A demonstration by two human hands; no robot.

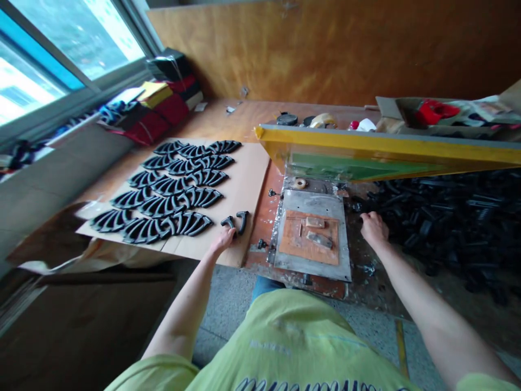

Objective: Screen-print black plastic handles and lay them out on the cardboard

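The left hand (pixel 223 240) grips a black curved plastic part (pixel 228 221), long axis lying crosswise over tan cardboard (pixel 240 184); the open right hand (pixel 373 228) rests beside a heap of black parts (pixel 443 217).

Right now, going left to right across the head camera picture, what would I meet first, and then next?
Cardboard sheet with rows of black curved pieces → left hand → grey metal plate → right hand → heap of black pieces

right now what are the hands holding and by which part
The left hand seems to pinch a black curved piece by its lower end; the right hand shows nothing held, beside a heap of black pieces.
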